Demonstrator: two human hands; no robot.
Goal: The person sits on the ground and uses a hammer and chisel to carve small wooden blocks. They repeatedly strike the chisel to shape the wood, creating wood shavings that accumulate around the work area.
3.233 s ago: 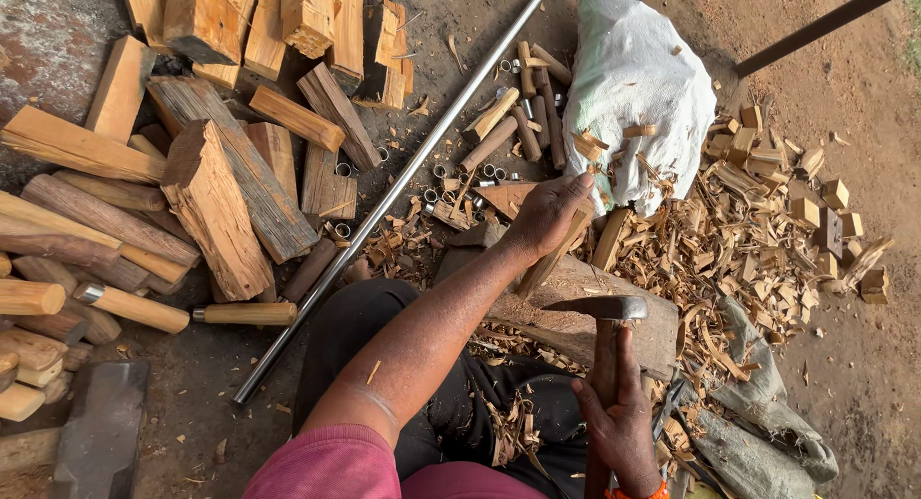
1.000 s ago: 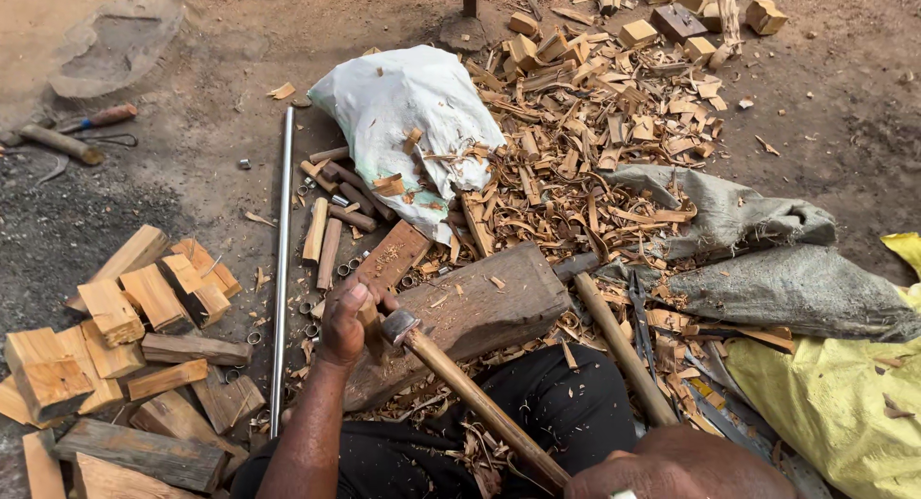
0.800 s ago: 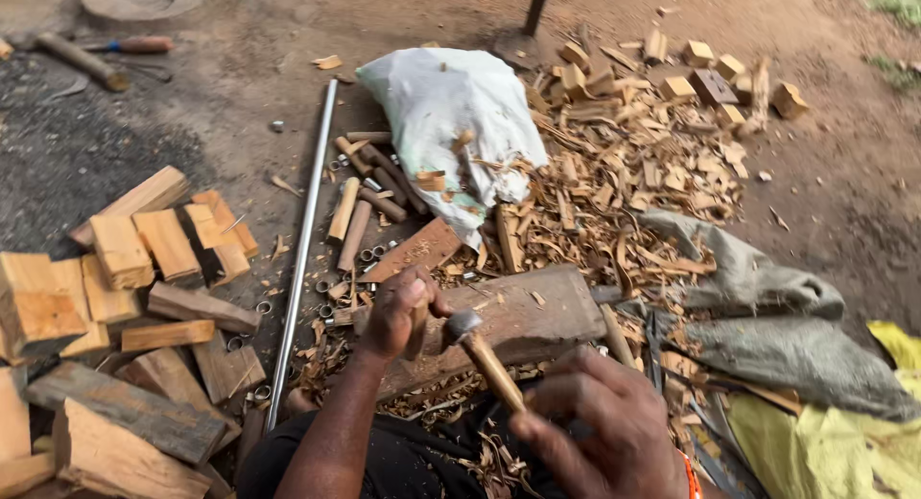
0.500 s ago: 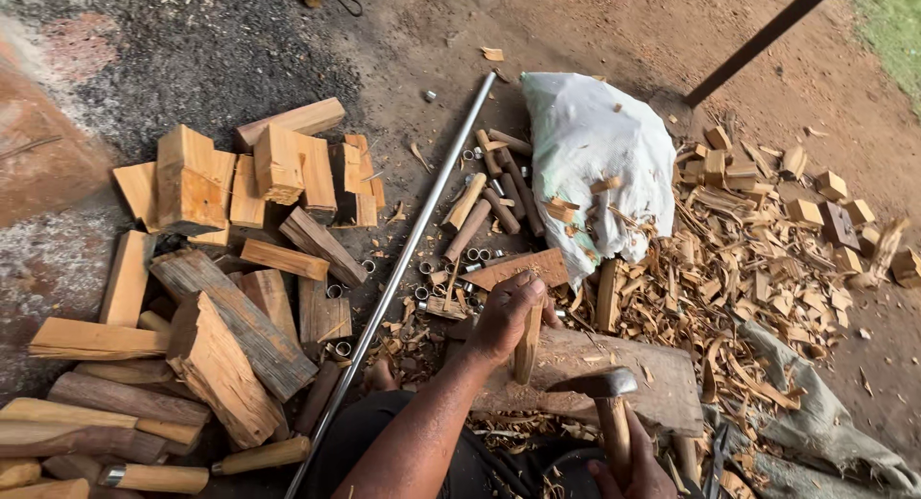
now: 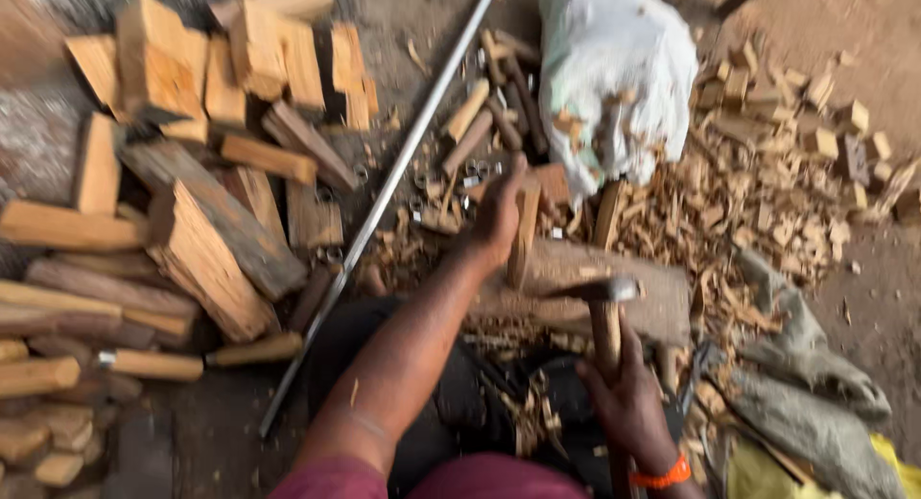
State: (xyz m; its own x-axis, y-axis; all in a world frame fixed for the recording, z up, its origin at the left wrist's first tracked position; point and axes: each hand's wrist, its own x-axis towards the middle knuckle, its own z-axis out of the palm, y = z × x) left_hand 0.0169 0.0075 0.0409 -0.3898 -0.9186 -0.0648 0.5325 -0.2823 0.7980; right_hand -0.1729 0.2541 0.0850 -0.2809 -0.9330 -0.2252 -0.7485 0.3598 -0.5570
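My left hand (image 5: pixel 497 219) grips a narrow wooden piece (image 5: pixel 524 232) and holds it upright on a thick wooden chopping block (image 5: pixel 576 290) in front of me. My right hand (image 5: pixel 628 395) is closed around the wooden handle of a hammer (image 5: pixel 602 319). The hammer's metal head hovers just right of the upright piece, above the block. The picture is blurred by motion.
A pile of split wood blocks (image 5: pixel 182 163) lies on the left. A long metal rod (image 5: pixel 384 197) runs diagonally across the ground. A white sack (image 5: pixel 614 72) sits behind the block, wood chips and small cut pieces (image 5: pixel 767 192) spread right, and grey cloth (image 5: pixel 815 384) lies at lower right.
The view has swung about over the ground and now sits closer over the block. My left hand stays on the upright piece; the hammer has come in beside it.
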